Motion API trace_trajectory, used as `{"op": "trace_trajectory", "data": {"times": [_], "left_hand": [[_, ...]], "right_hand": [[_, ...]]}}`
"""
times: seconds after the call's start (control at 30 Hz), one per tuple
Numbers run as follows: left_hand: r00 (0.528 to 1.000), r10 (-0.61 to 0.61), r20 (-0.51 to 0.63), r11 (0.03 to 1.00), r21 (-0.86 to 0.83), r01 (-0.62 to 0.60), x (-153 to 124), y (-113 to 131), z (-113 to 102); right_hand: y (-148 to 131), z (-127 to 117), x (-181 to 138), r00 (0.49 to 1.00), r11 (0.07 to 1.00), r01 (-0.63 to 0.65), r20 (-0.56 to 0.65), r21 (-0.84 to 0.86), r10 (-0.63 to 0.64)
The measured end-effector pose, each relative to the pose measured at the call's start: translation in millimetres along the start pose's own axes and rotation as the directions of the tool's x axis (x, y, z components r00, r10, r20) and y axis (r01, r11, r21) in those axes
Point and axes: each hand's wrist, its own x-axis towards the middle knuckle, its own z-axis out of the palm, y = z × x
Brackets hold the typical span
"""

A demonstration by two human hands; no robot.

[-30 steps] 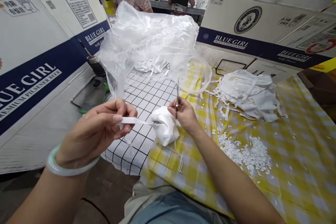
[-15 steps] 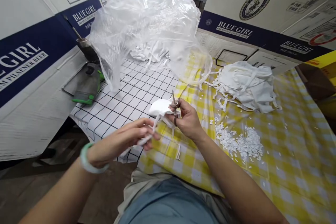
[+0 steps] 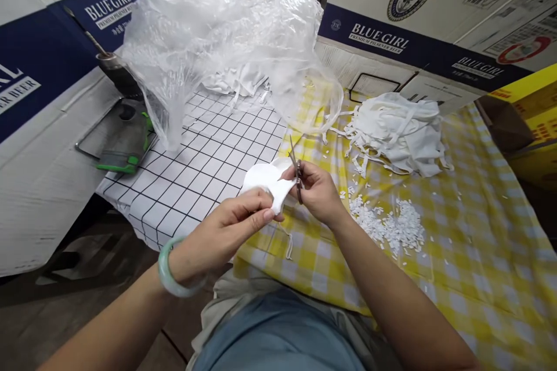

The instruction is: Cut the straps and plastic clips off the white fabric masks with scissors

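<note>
A white cloth piece (image 3: 260, 175) with a rounded, cup-like shape is held up in front of me, between both hands. My left hand (image 3: 243, 215) pinches its near edge between thumb and fingers. My right hand (image 3: 317, 190) is closed around small scissors (image 3: 297, 177), whose blades point up and away from me. The right fingertips also touch the cloth's right side. Below the hands, a thin white strap (image 3: 289, 244) lies on the yellow checked cloth; where it joins is hidden.
To the right lie a pile of white strapped pieces (image 3: 398, 134) and a heap of small white clippings (image 3: 394, 226). A clear plastic bag (image 3: 226, 23) covers more white pieces at the back. Cartons (image 3: 391, 40) stand on both sides, with a green-and-grey tool (image 3: 119, 136) at left.
My left hand has moved right and up, from fingering a loose strap to pinching the cloth piece. The cloth is now spread between my hands, and the view has shifted slightly.
</note>
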Motion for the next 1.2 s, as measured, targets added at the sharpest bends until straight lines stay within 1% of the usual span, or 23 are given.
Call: {"op": "trace_trajectory", "data": {"times": [0.03, 0.07, 0.1, 0.13, 0.17, 0.23, 0.27, 0.3, 0.37, 0.4, 0.43, 0.5, 0.57, 0.6, 0.7, 0.83, 0.97, 1.2], "left_hand": [[0.994, 0.102, -0.047, 0.993, 0.064, -0.099, 2.0, 2.8, 3.8], [0.976, 0.196, -0.094, 0.977, 0.098, -0.187, 4.9, 4.7, 8.2], [0.955, 0.265, -0.132, 0.962, 0.097, -0.253, 8.6, 5.3, 12.9], [0.938, 0.305, -0.162, 0.952, 0.062, -0.299, 13.0, 4.6, 18.0], [0.932, 0.314, -0.182, 0.948, 0.0, -0.319, 17.7, 2.4, 23.2], [0.938, 0.273, -0.214, 0.941, -0.145, -0.307, 26.9, -5.0, 33.8], [0.941, 0.245, -0.232, 0.936, -0.195, -0.292, 30.9, -9.5, 39.0], [0.943, 0.219, -0.25, 0.935, -0.223, -0.276, 34.3, -14.0, 44.1], [0.945, 0.186, -0.269, 0.943, -0.223, -0.249, 39.0, -22.5, 54.1], [0.946, 0.181, -0.268, 0.949, -0.206, -0.24, 40.6, -26.4, 59.1], [0.949, 0.179, -0.258, 0.955, -0.185, -0.23, 41.7, -30.0, 64.3], [0.958, 0.18, -0.223, 0.965, -0.151, -0.216, 43.2, -36.6, 75.0], [0.964, 0.186, -0.191, 0.968, -0.132, -0.213, 44.5, -42.6, 85.5], [0.965, 0.189, -0.18, 0.969, -0.125, -0.213, 45.2, -45.1, 90.2], [0.966, 0.205, -0.157, 0.971, -0.093, -0.221, 47.0, -49.9, 100.7], [0.964, 0.235, -0.121, 0.971, -0.01, -0.238, 49.0, -50.1, 106.3], [0.958, 0.27, -0.098, 0.962, 0.065, -0.264, 51.7, -50.5, 108.5], [0.958, 0.277, -0.08, 0.959, 0.092, -0.27, 55.0, -54.9, 110.9]], "right_hand": [[3.2, 6.8, -1.9, 0.999, 0.997, -0.039, -0.01, 0.07, 0.04], [7.3, 14.5, -4.8, 0.997, 0.987, -0.074, -0.021, 0.143, 0.078], [12.0, 22.3, -8.6, 0.993, 0.971, -0.104, -0.036, 0.214, 0.114], [16.7, 29.1, -13.3, 0.988, 0.953, -0.127, -0.055, 0.274, 0.147], [20.9, 33.8, -18.6, 0.981, 0.936, -0.147, -0.071, 0.319, 0.178], [25.9, 33.5, -30.8, 0.97, 0.92, -0.189, -0.079, 0.344, 0.229], [26.0, 27.8, -37.8, 0.965, 0.928, -0.202, -0.096, 0.312, 0.243], [24.3, 18.6, -45.5, 0.962, 0.948, -0.204, -0.132, 0.242, 0.241], [16.3, -6.4, -62.9, 0.956, 0.982, -0.185, -0.226, 0.028, 0.187], [10.8, -19.8, -72.4, 0.954, 0.979, -0.179, -0.261, -0.094, 0.15], [5.0, -32.1, -81.8, 0.956, 0.961, -0.178, -0.27, -0.212, 0.117], [-5.4, -50.6, -99.0, 0.972, 0.891, -0.171, -0.22, -0.42, 0.083], [-11.2, -60.1, -111.8, 0.988, 0.8, -0.131, -0.145, -0.585, 0.056], [-12.1, -62.3, -116.1, 0.992, 0.761, -0.111, -0.119, -0.639, 0.045], [-8.7, -64.7, -123.1, 0.993, 0.694, -0.117, -0.101, -0.711, 0.064], [-2.5, -67.3, -125.8, 0.985, 0.644, -0.172, -0.118, -0.746, 0.126], [-2.2, -69.6, -126.1, 0.985, 0.646, -0.172, -0.12, -0.743, 0.125], [-3.9, -71.6, -124.0, 0.985, 0.66, -0.17, -0.116, -0.732, 0.126]]}}
